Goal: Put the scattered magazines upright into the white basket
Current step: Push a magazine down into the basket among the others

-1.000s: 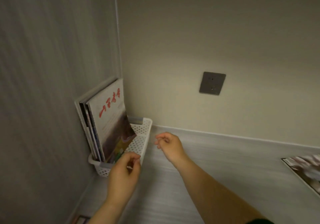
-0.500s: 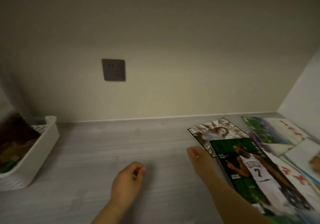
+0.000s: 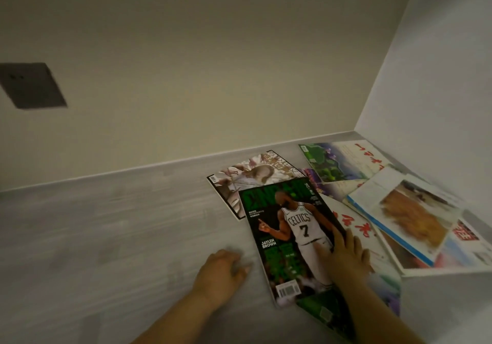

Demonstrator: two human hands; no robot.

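Magazines (image 3: 343,162) lie overlapping at the right end of the worktop (image 3: 106,237). The basketball magazine (image 3: 287,226) lies on top, the right hand (image 3: 346,257) on it, the left hand (image 3: 221,270) just left of it.

Dim warm light washing the back wall (image 3: 213,64), right side panel (image 3: 439,77) glowing paler, motion blur smearing the wall socket (image 3: 33,85) and left hand (image 3: 221,271), wide-angle lens bowing the surface (image 3: 106,237) at its far edge, basketball magazine (image 3: 290,237) print reading sharp.
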